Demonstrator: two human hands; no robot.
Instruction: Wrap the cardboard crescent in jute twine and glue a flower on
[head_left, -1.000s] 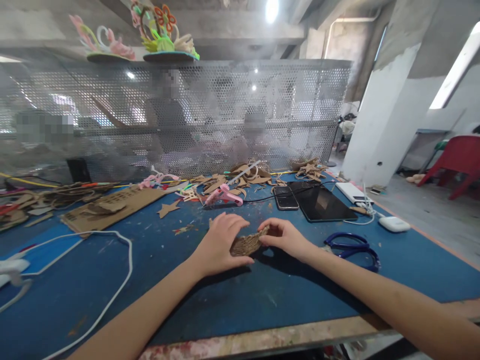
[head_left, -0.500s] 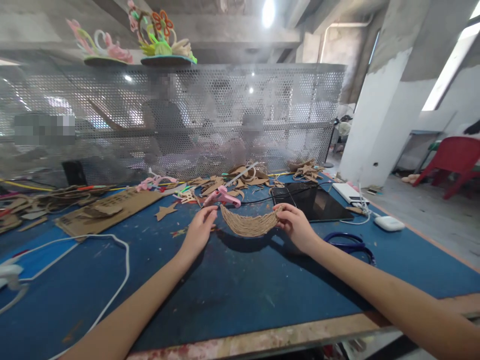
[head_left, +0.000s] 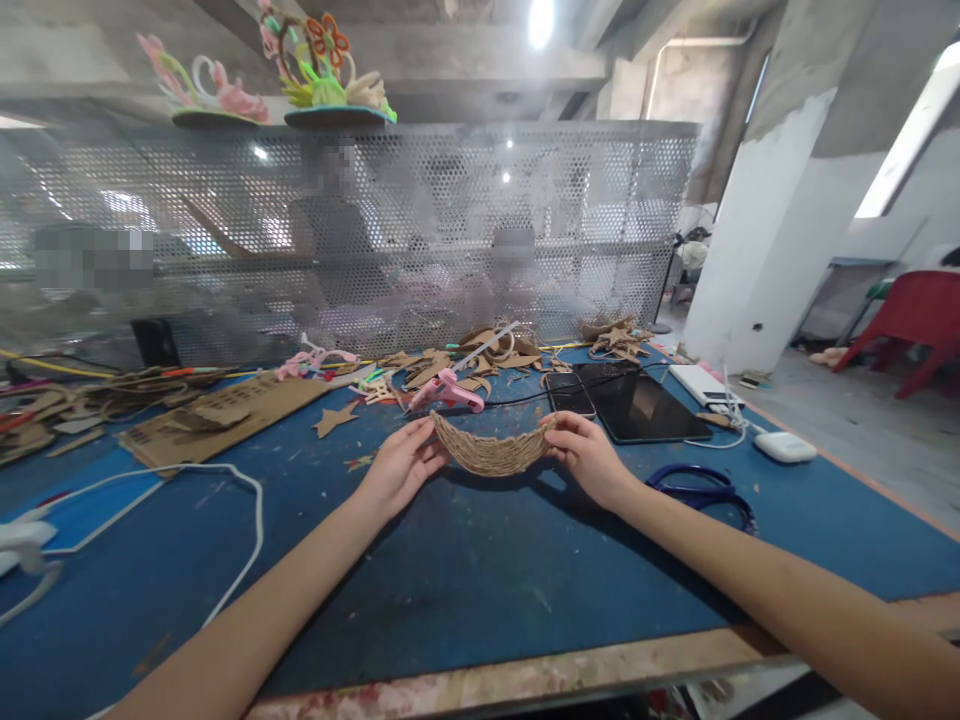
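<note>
A crescent covered in rows of brown twine (head_left: 495, 453) hangs just above the blue table, its tips pointing up. My left hand (head_left: 403, 462) grips its left tip between thumb and fingers. At the other tip, my right hand (head_left: 585, 455) pinches the crescent in the same way. Directly behind it lies a pink glue gun (head_left: 450, 391). A cardboard star (head_left: 335, 419) rests on the table, left of my left hand. The undersides of the fingertips are partly hidden.
A black tablet (head_left: 649, 402) and a phone (head_left: 570, 394) lie behind my right hand. Blue-handled scissors (head_left: 694, 485) sit near my right forearm. Cardboard scraps (head_left: 427, 370) line the back, before a perforated metal screen (head_left: 450, 230). A white cable (head_left: 259, 510) loops at left.
My left hand has closed onto the left tip of the crescent, where it was beside it before. The crescent has shifted slightly left.
</note>
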